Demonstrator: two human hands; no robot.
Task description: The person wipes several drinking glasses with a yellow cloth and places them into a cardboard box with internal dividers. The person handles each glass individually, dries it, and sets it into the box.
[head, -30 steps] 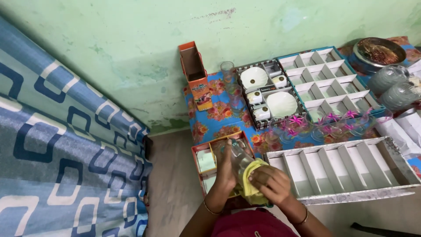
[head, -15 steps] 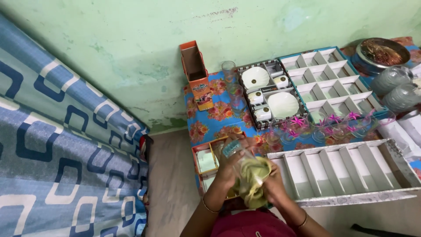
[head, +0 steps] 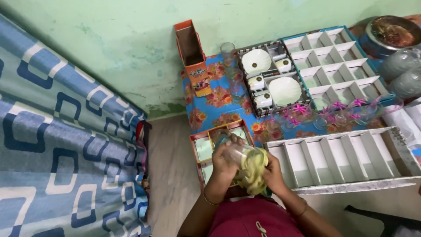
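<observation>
in both hands, a clear glass (head: 237, 153) stuffed with yellow cloth (head: 253, 170).

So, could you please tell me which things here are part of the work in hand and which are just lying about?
In hand:
- left hand holding the clear glass
- right hand pressing the yellow cloth into it

Lying about:
- white divided box
- cup and saucer set
- orange carton
- flowered glasses
- metal bowl

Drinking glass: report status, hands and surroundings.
Left hand grips clear drinking glass. Right hand presses yellow cloth into it. Orange divided box directly beneath.
</observation>
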